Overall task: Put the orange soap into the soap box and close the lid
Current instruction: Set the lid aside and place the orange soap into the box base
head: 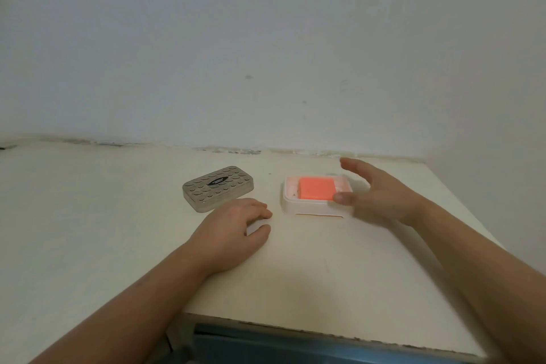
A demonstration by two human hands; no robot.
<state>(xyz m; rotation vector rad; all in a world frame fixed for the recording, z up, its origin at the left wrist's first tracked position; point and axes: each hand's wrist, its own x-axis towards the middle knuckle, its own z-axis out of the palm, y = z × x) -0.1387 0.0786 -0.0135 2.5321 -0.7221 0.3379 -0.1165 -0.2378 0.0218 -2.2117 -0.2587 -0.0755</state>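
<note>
The orange soap (316, 188) lies inside the white soap box (291, 204) on the table. The clear grey lid (218, 188), patterned with round dots and a dark label, rests flat on the table to the left of the box. My right hand (375, 195) hovers at the box's right side, fingers spread, thumb near the soap's front right corner, holding nothing. My left hand (236, 224) rests on the table just in front of the lid, fingers loosely curled and empty.
The cream table (88, 230) meets a white wall (266, 53) at the back. Its front edge (325, 331) runs below my forearms, and its right edge lies close to the box.
</note>
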